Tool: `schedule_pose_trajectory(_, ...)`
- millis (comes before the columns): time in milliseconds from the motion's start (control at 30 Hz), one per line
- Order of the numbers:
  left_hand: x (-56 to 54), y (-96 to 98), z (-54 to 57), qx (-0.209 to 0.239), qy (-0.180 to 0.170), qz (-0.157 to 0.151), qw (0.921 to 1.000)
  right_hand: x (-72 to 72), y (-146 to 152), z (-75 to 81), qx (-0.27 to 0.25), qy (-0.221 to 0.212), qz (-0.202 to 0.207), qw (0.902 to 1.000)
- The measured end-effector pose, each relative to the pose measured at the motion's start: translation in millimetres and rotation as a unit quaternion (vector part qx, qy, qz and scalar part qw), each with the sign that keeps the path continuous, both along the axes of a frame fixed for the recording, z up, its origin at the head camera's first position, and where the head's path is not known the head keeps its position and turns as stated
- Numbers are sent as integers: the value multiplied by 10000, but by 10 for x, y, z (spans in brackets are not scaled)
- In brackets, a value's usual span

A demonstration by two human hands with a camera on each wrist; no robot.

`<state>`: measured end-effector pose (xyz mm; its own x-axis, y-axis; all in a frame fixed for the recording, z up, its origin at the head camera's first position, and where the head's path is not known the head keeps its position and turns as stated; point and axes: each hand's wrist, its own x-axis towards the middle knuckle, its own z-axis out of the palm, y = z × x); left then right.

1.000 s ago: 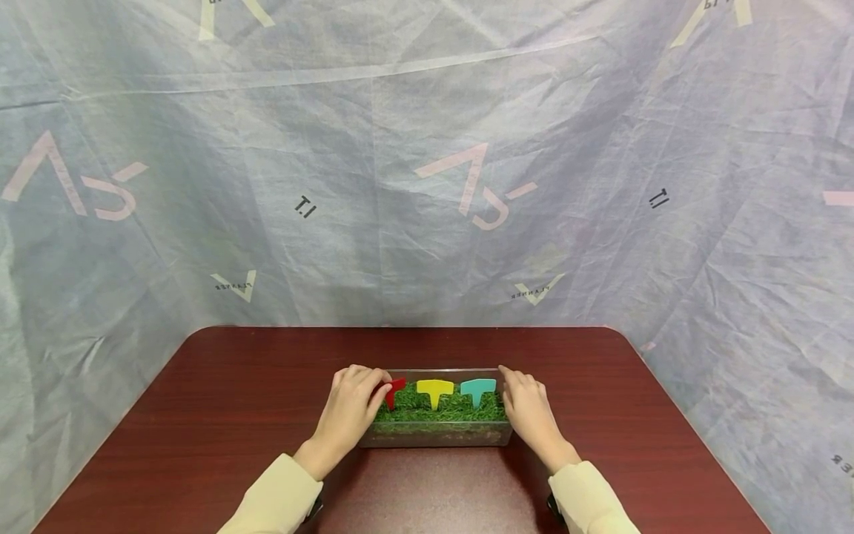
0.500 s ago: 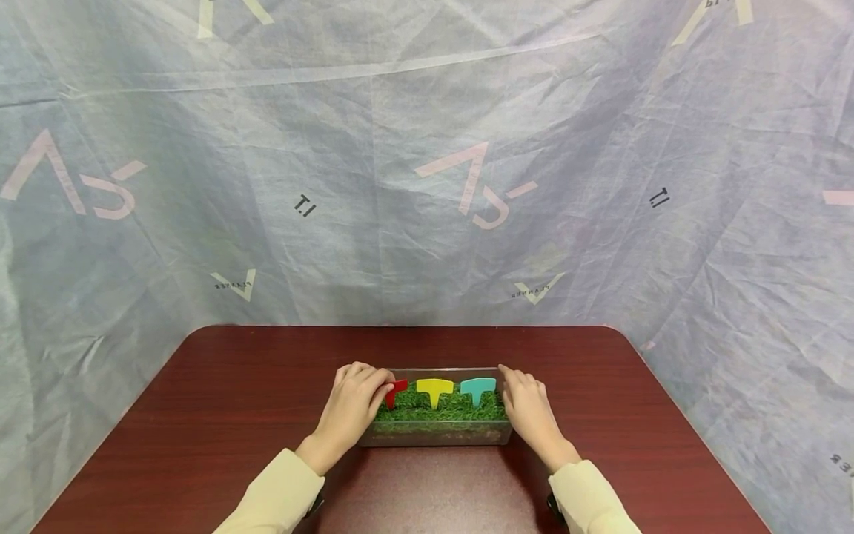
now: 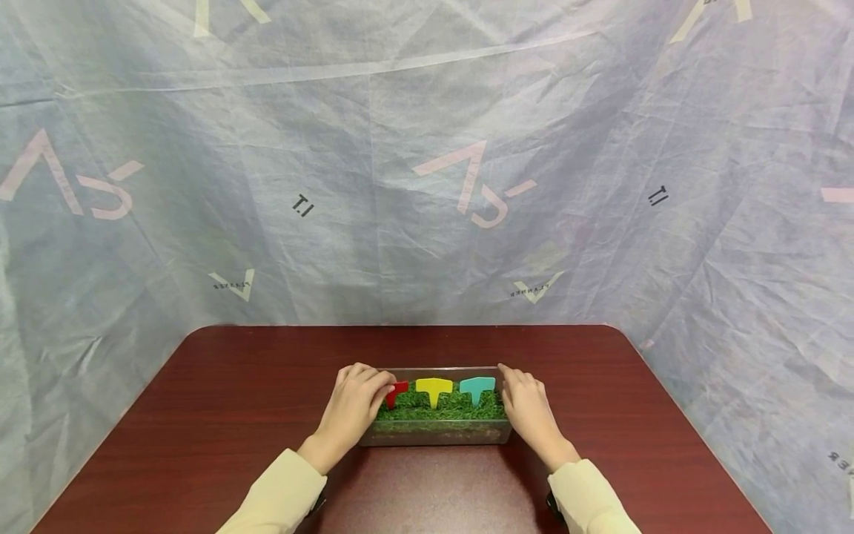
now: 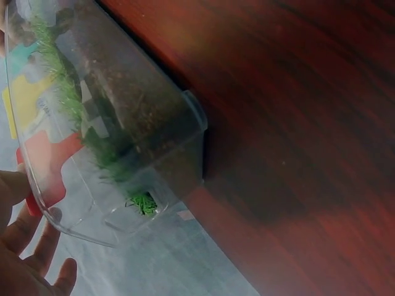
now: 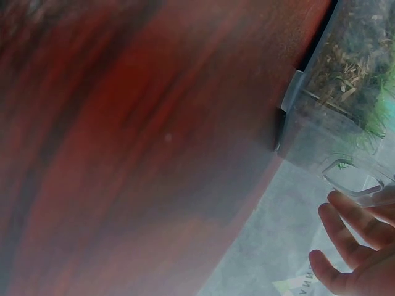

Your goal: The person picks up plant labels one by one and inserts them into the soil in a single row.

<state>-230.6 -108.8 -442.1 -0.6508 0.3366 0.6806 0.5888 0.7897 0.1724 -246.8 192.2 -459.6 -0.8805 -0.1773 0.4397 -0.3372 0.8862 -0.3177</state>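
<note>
A long clear plastic bin [image 3: 437, 434] stands on the table, filled with brown soil-like matter under green artificial grass [image 3: 414, 404]. Three T-shaped plant labels are upright in the grass: red [image 3: 399, 389], yellow [image 3: 434, 389] and turquoise [image 3: 477, 388]. At the bin's left end my left hand [image 3: 352, 404] pinches the red label's outer side between thumb and fingers. In the left wrist view, the red label [image 4: 46, 166] shows through the clear wall. My right hand [image 3: 529, 411] rests along the right end, its relaxed fingers [image 5: 349, 231] at the rim by the handle cutout [image 5: 353, 177].
The dark red-brown wooden table [image 3: 253, 386] has rounded far corners. A wrinkled grey cloth [image 3: 373, 185] with printed letters hangs behind it and along both sides. Cream sleeves [image 3: 283, 493] cover my forearms.
My left hand has shifted slightly to the right with the red label, and a little more of its top shows. My right hand and the bin stay in place.
</note>
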Motion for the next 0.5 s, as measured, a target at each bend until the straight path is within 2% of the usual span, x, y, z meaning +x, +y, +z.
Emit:
schedule_pose_trajectory(300,1,-2,-6,65,-141,38,9999,9,-6,6,-34,-44,-11,10000)
schedule_pose_trajectory(500,5,-5,-18,-198,-105,70,9997,11,1,-1,-6,-8,-6,10000)
